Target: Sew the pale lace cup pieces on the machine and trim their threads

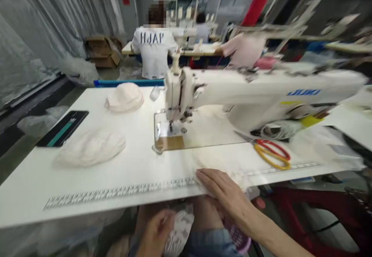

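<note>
Below the table's front edge, my left hand (158, 230) is blurred, with its fingers curled at a white piece of fabric with a grey pattern (180, 232). My right hand (222, 189) lies at the table edge, fingers stretched out over a thin pale cloth (238, 179) that blends into the white tabletop. Beyond it stands a white sewing machine (215, 88), whose needle and presser foot (171, 127) show no fabric under them. Scissors with red and yellow handles (274, 154) rest right of my right hand.
A printed ruler (122, 192) runs along the table's front. On the left lie a stack of pale fabric pieces (93, 146), another rounded pile (126, 96) and a dark flat box (64, 128). A white cable coil (274, 130) sits beneath the machine arm. Other people (155, 52) sit farther back.
</note>
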`<state>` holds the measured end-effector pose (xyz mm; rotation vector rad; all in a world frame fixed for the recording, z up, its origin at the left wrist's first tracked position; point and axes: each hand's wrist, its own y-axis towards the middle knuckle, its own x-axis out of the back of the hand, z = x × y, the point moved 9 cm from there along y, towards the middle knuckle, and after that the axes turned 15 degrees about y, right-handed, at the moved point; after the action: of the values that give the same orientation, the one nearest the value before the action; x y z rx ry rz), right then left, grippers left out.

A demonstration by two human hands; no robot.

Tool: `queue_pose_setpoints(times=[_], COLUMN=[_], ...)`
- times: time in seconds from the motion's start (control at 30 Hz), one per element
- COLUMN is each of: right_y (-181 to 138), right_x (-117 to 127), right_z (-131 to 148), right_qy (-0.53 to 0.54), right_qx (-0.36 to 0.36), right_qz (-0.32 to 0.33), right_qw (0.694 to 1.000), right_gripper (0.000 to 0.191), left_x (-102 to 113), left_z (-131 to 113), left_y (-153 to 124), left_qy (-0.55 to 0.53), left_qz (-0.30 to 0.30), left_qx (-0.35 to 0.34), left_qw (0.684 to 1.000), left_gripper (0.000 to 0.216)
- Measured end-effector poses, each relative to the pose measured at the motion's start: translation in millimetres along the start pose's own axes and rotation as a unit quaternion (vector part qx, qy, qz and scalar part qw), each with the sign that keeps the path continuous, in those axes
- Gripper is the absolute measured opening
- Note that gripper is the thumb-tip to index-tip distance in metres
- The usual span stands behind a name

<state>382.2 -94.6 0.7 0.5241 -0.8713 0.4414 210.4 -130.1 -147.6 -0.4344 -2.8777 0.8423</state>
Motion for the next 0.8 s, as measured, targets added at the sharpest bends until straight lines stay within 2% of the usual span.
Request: queue_pose_setpoints(times=[0.07,0.13,0.17,0.23,0.27,0.3,0.33,0.43,0.57,0.73,0.8], right_y=[-10,-15,-16,-16,-15,-11,-7,4,7,7,7], right_x=[-2,-6,-12,-26,-33,-39,-46,-68,-93,-89,-87], right_z=[12,25,30,47,54,55,52,31,19,27,32], right_qy=[0.071,0.200,0.283,0.436,0.479,0.498,0.496,0.438,0.394,0.373,0.371], right_qx=[-0.007,-0.029,-0.055,-0.083,-0.090,-0.099,-0.112,-0.146,-0.169,-0.159,-0.146], right_qz=[-0.012,0.022,0.061,0.156,0.189,0.199,0.190,0.129,0.111,0.103,0.099], right_qw=[0.997,0.979,0.956,0.883,0.852,0.838,0.840,0.878,0.897,0.908,0.912], right_gripper=[0.032,0.023,0.018,0.016,0.017,0.019,0.020,0.022,0.024,0.019,0.020], left_x=[-5,-10,-13,-17,-19,-21,-23,-31,-34,-33,-34], left_z=[-9,-15,-18,-20,-20,-20,-20,-22,-28,-36,-39], left_y=[-2,-1,-1,-1,-2,-4,-7,-17,-28,-35,-38], left_qy=[-0.004,-0.018,-0.037,-0.068,-0.077,-0.079,-0.078,-0.095,-0.163,-0.190,-0.167], left_qz=[-0.001,0.009,0.021,0.041,0.052,0.064,0.079,0.133,0.181,0.216,0.221], left_qx=[0.001,0.006,0.008,0.013,0.017,0.022,0.029,0.051,0.067,0.052,0.039], left_qw=[1.000,1.000,0.999,0.997,0.996,0.995,0.993,0.985,0.968,0.956,0.960], left_gripper=[0.038,0.043,0.044,0.045,0.044,0.042,0.040,0.026,0.016,0.017,0.013])
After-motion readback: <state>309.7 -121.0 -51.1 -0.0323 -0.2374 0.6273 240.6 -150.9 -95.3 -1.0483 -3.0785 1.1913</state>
